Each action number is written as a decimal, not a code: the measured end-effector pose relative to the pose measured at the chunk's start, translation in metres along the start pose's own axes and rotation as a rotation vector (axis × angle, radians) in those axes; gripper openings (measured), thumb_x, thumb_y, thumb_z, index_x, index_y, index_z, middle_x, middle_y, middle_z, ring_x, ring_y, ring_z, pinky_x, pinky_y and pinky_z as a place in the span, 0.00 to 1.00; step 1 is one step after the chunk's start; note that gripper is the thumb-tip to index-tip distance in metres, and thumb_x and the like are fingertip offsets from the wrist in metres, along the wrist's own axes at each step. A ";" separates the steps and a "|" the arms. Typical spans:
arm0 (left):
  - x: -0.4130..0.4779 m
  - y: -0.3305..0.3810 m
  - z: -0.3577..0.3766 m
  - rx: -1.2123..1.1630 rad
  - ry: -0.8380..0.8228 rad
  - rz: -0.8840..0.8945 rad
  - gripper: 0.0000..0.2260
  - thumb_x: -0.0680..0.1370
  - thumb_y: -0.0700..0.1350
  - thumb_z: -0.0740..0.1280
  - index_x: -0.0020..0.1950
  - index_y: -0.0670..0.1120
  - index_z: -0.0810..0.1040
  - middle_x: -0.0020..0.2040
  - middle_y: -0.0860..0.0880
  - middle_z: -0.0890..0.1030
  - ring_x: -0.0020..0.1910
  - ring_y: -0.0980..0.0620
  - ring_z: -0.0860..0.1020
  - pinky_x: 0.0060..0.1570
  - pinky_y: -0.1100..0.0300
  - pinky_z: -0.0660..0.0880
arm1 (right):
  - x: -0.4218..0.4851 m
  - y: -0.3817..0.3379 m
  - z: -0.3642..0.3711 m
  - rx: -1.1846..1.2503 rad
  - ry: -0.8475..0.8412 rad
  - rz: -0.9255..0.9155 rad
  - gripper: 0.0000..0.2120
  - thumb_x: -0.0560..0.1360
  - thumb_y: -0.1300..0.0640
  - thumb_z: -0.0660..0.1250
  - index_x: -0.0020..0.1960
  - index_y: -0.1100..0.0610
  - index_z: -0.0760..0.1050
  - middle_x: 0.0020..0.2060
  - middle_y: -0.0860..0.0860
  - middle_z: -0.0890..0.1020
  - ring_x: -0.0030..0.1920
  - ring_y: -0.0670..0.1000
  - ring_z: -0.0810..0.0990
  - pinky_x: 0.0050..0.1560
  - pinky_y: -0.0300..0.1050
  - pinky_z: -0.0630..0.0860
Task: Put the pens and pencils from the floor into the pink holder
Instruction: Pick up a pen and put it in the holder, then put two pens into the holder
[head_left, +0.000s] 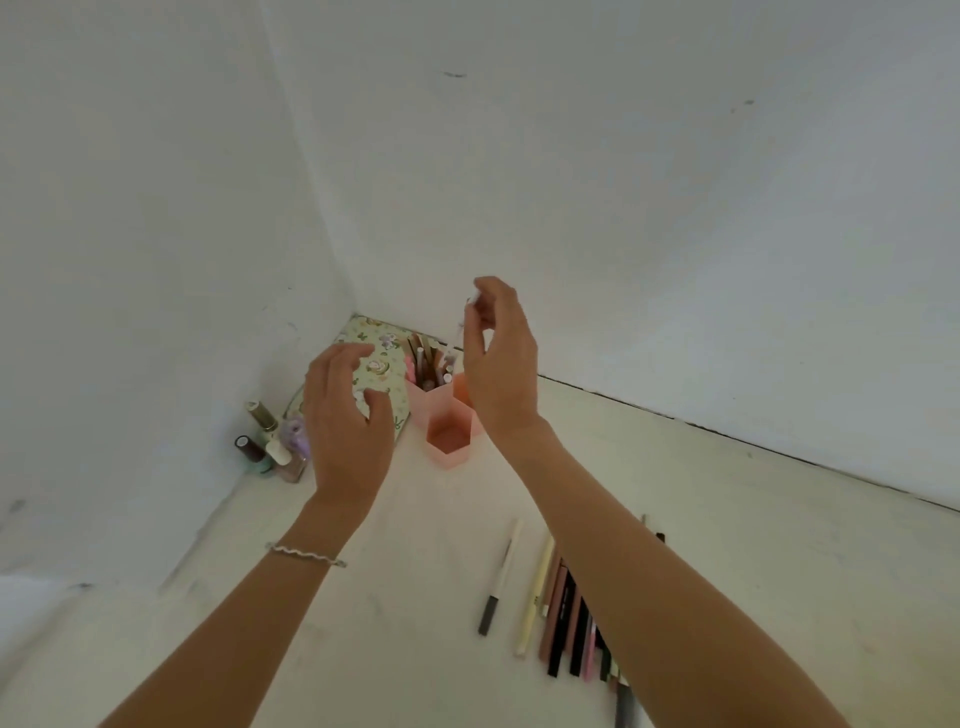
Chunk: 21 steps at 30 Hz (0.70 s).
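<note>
A pink holder (448, 439) made of hexagonal cups stands in the room's corner. Its rear cup holds several pens and pencils (428, 366); the front cup looks empty. My right hand (498, 364) hovers over the holder, fingertips pinched on a thin pale pen (461, 325) that points down toward the cups. My left hand (345, 421) floats just left of the holder with fingers spread and nothing in it. On the floor, a row of pens and pencils (558, 608) lies partly hidden under my right forearm; a white pen with a grey cap (500, 577) lies apart on its left.
A floral-patterned board (374, 340) leans in the corner behind the holder. Several nail polish bottles (270, 441) cluster by the left wall. White walls close the corner on both sides; pale floor stretches toward me.
</note>
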<state>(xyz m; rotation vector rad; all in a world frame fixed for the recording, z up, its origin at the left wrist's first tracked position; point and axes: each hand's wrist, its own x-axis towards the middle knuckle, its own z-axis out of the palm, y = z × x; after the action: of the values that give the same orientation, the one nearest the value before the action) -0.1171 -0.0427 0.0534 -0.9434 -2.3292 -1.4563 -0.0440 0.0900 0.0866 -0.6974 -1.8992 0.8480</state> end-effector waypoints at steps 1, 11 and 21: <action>-0.003 0.001 -0.002 -0.007 -0.015 0.000 0.20 0.70 0.28 0.63 0.60 0.41 0.76 0.57 0.45 0.75 0.55 0.47 0.76 0.57 0.61 0.72 | -0.004 0.004 0.005 -0.061 -0.081 -0.006 0.10 0.81 0.62 0.60 0.61 0.57 0.73 0.49 0.51 0.79 0.46 0.51 0.79 0.49 0.44 0.76; -0.090 0.031 0.043 0.220 -0.798 -0.183 0.08 0.77 0.51 0.64 0.55 0.54 0.71 0.44 0.57 0.76 0.46 0.55 0.77 0.43 0.63 0.69 | -0.025 0.034 -0.039 -0.238 0.034 0.065 0.19 0.71 0.70 0.60 0.58 0.57 0.78 0.53 0.50 0.80 0.52 0.49 0.76 0.58 0.45 0.69; -0.126 0.040 0.066 0.285 -0.941 -0.184 0.11 0.79 0.43 0.65 0.60 0.47 0.71 0.51 0.47 0.79 0.48 0.48 0.78 0.49 0.55 0.76 | -0.060 0.071 -0.121 -0.439 -0.152 0.363 0.10 0.76 0.64 0.61 0.51 0.59 0.79 0.43 0.50 0.82 0.47 0.52 0.78 0.50 0.46 0.74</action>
<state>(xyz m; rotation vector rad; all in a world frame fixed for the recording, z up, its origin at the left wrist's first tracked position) 0.0133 -0.0231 -0.0137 -1.5928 -3.2106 -0.7304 0.0989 0.1206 0.0418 -1.3066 -2.1575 0.7206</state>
